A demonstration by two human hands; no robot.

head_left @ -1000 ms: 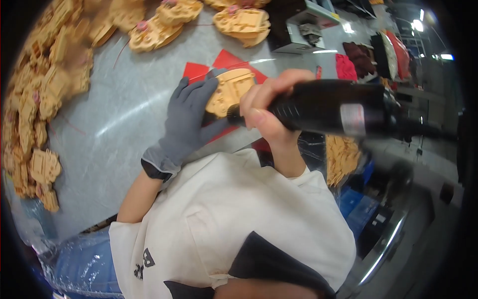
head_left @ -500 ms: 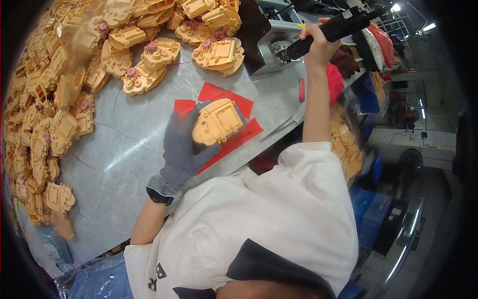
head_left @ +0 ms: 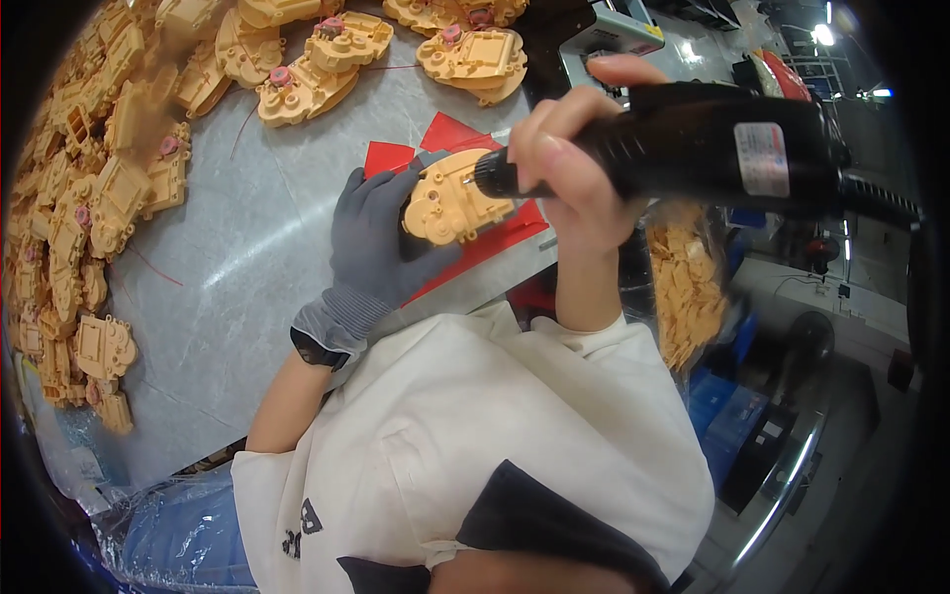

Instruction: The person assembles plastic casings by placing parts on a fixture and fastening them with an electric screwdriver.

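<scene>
The right hand (head_left: 586, 168) grasps a black screwdriver (head_left: 688, 144) with a pale printed label (head_left: 762, 158). The left hand (head_left: 371, 233) holds a tan casing (head_left: 450, 206). Dark lettering (head_left: 312, 516) marks the shirt (head_left: 584, 426).

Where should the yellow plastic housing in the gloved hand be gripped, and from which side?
Likely by the rounded left edge, from the left, where the gloved left hand is. The yellow housing shows its moulded face upward, and the right hand holds the black screwdriver over its right part, so this grip should leave that face clear.
</scene>
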